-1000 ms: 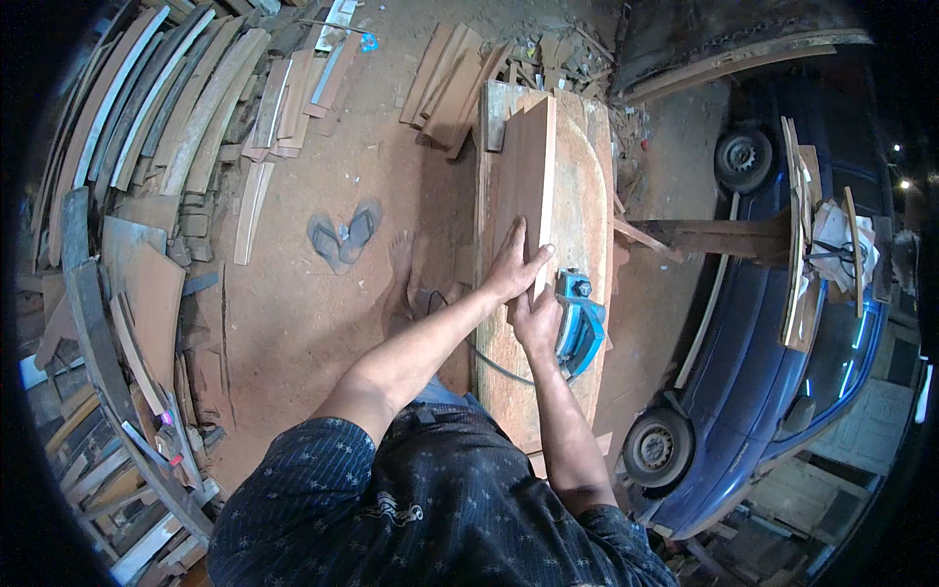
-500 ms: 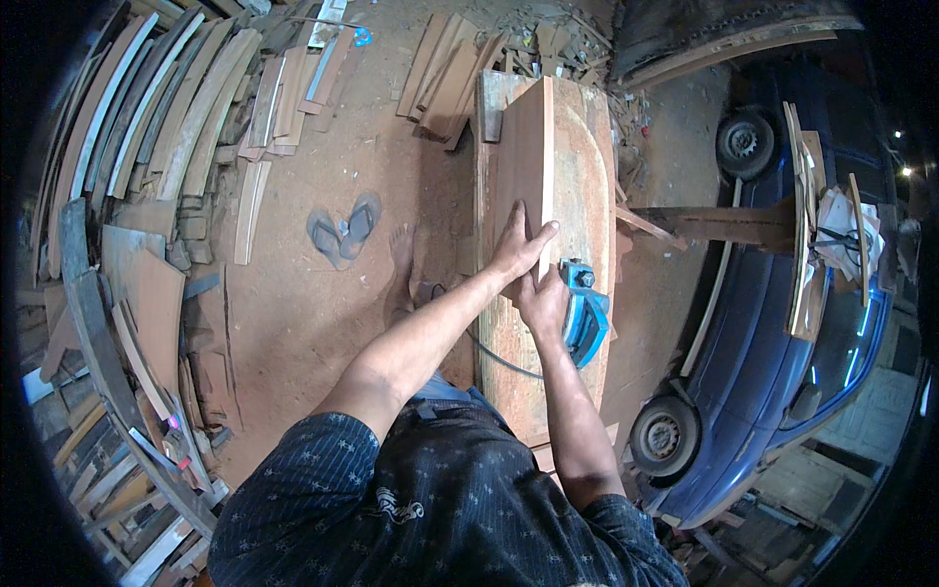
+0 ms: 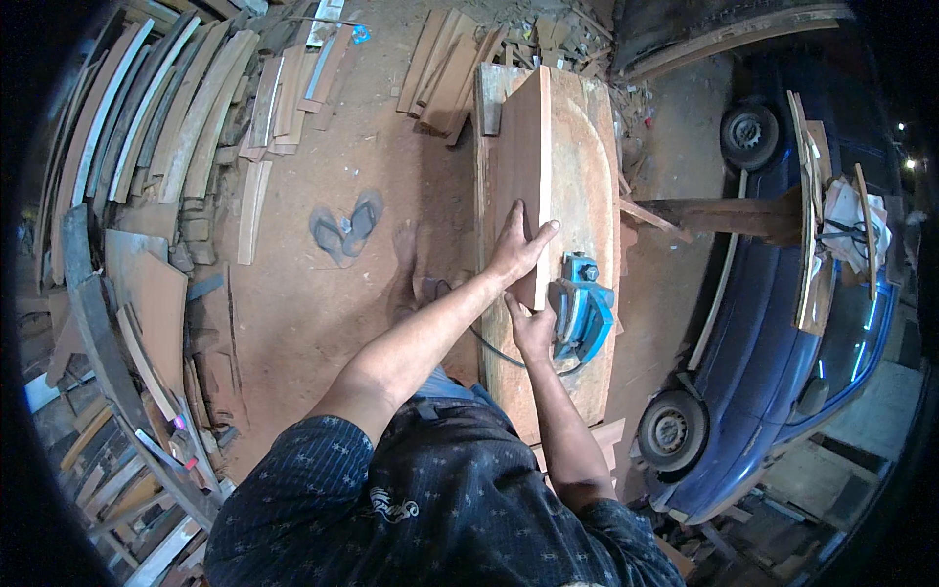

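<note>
Fig.: Board [image 3: 521,147] on edge atop bench [image 3: 582,171], both hands on it, elec. planer [image 3: 585,311] just to its R.
Vs. a half-sec. ago, R hand [image 3: 533,333] sits lower, uncovering more of the board's near end & of the planer; L hand [image 3: 518,247] keeps its spot. L hand grasps the board, fingers on its L face, thumb over the top edge; R hand grips the near end btwn thumb & fingers, tips partly hidden. In the way: the planer, standing close by R hand, & its cable [image 3: 501,355], looping under R forearm [image 3: 567,421] to the bench's L edge. Around me: stacked planks [image 3: 442,76] beyond the bench, sandals [image 3: 362,221] on the floor [image 3: 303,333], long timbers [image 3: 174,112] piled far L, blue car [image 3: 748,362] at R.
</note>
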`<state>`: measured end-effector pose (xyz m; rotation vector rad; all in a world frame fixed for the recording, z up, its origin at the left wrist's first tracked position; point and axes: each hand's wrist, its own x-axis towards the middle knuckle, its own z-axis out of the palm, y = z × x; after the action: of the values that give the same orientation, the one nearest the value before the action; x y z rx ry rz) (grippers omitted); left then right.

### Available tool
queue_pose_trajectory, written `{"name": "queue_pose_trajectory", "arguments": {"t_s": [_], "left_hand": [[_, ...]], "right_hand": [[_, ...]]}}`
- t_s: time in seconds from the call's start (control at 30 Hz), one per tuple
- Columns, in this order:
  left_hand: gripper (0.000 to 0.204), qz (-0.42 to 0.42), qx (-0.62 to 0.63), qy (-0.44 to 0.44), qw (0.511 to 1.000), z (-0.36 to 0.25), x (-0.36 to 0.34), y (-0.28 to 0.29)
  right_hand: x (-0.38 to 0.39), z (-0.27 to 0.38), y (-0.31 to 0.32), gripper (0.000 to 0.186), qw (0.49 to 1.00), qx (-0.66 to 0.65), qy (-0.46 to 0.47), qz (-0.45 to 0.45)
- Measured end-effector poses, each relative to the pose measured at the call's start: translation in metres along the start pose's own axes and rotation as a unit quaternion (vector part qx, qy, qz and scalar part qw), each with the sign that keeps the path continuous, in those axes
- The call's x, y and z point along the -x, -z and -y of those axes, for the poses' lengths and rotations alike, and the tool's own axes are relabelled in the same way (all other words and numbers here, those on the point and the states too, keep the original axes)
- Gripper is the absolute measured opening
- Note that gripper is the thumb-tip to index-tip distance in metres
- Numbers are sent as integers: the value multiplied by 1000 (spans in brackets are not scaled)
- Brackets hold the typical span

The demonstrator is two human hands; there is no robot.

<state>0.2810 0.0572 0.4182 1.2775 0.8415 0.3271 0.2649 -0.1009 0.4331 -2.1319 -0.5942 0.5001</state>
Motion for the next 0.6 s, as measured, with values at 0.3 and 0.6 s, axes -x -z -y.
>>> {"name": "queue_pose_trajectory", "arguments": {"t_s": [0.3, 0.6], "left_hand": [[110, -8, 1, 23, 1000, -1, 9, 3], [111, -18, 50, 27, 998, 3, -3, -4]], "right_hand": [[7, -2, -6, 25, 999, 28, 15, -39], [-2, 4, -4, 23, 997, 62, 21, -31]]}}
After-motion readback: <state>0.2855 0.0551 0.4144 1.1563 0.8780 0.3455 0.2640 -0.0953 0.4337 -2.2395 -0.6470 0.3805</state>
